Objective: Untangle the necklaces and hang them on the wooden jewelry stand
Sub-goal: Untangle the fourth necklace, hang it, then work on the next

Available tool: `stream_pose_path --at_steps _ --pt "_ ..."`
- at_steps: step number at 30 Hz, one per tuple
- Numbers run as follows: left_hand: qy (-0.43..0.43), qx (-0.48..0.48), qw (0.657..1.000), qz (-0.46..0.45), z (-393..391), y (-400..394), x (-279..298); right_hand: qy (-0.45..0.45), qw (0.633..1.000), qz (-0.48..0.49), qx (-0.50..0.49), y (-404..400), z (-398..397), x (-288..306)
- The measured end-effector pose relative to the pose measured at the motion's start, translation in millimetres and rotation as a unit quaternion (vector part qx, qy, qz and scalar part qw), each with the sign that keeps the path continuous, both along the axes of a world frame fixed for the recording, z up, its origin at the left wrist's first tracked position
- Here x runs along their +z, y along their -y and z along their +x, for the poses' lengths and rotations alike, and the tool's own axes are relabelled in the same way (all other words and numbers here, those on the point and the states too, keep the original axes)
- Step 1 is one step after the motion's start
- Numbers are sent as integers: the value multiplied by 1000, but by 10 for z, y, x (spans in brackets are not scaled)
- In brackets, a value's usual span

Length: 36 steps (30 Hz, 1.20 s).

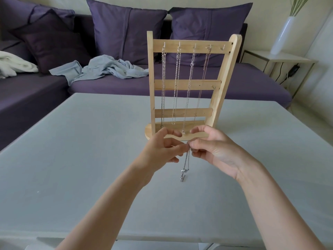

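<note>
Necklace (185, 166) at frame centre, pinched by left hand (160, 150) and right hand (214, 150), dangling above table (72, 141). 4 chains (188, 87) hang on stand (187, 84).

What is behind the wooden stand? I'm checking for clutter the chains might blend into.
Behind the wooden jewelry stand is a purple sofa with cushions and a crumpled blue garment. The stand's bars and hanging necklaces cover parts of the sofa.

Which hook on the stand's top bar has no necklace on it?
The rightmost hook on the wooden stand; the four hooks left of it each carry a hanging chain.
</note>
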State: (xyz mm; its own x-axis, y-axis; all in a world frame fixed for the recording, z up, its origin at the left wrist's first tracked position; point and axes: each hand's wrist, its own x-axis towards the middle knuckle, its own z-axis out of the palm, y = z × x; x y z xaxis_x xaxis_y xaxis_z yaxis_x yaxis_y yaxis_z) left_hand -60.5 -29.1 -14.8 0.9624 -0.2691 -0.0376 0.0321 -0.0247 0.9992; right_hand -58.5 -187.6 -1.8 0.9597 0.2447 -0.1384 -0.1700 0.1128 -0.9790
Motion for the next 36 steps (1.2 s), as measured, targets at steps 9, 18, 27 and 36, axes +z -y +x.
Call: stream_pose_path --at_steps 9,18,27,36 --pt "53 -13 997 47 14 -19 -14 -10 1000 -3 9 -13 -3 -1" --pt "221 33 961 164 40 5 -44 -30 999 22 -8 -34 2 -8" --pt "166 14 976 138 15 57 -19 -3 1000 -17 -4 6 8 -17" --pt "49 32 996 75 32 16 -14 103 989 -108 -20 -3 13 5"
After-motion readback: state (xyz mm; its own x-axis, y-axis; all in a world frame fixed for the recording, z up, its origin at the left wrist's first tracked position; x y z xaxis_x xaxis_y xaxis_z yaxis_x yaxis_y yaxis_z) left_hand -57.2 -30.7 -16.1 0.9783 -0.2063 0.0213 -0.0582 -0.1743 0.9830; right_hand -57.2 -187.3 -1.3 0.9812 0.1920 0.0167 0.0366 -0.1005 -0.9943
